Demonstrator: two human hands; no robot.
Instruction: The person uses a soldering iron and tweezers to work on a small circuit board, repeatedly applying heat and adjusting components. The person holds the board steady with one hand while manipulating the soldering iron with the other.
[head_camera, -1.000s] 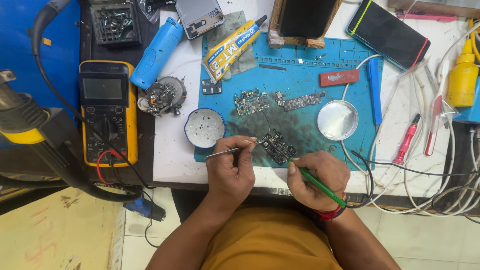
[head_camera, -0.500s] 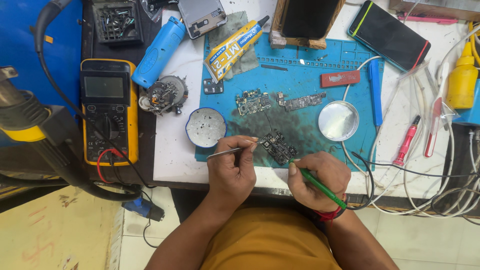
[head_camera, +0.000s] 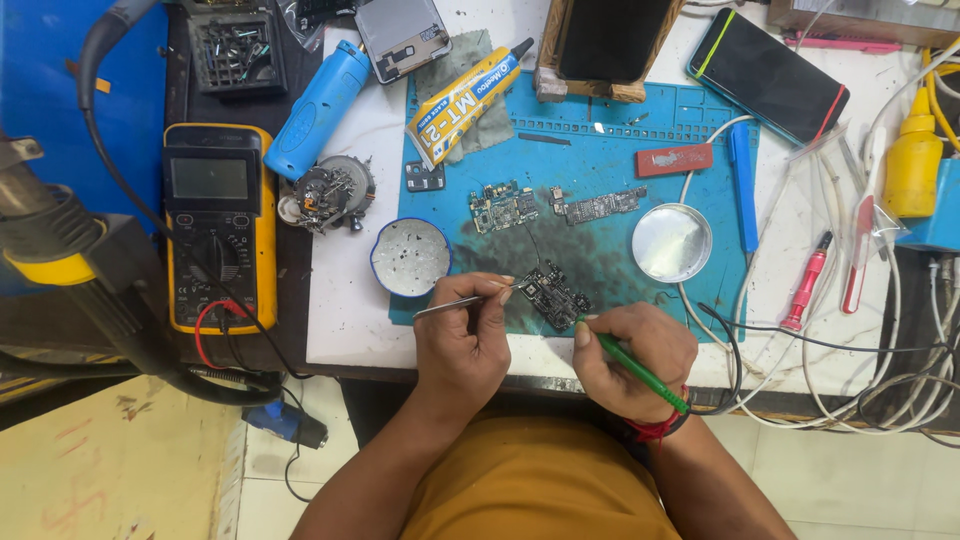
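My left hand (head_camera: 462, 340) grips metal tweezers (head_camera: 447, 305), whose tips reach a small dark circuit board (head_camera: 553, 294) on the blue work mat (head_camera: 590, 150). My right hand (head_camera: 632, 355) holds a green-handled tool (head_camera: 638, 372) like a pen, its tip touching the board's lower right edge. Two more circuit boards (head_camera: 503, 207) (head_camera: 598, 205) lie farther back on the mat.
A round blue-rimmed dish (head_camera: 411, 257) and a round metal tin (head_camera: 671, 242) flank the board. A yellow multimeter (head_camera: 219, 228), a blue cylinder tool (head_camera: 319, 108), a glue tube (head_camera: 466, 90), a dark phone (head_camera: 768, 72), a red screwdriver (head_camera: 805, 283) and tangled white cables (head_camera: 870, 380) surround the mat.
Both hands stay almost still over the small board; the tweezers and the green tool shift only slightly.
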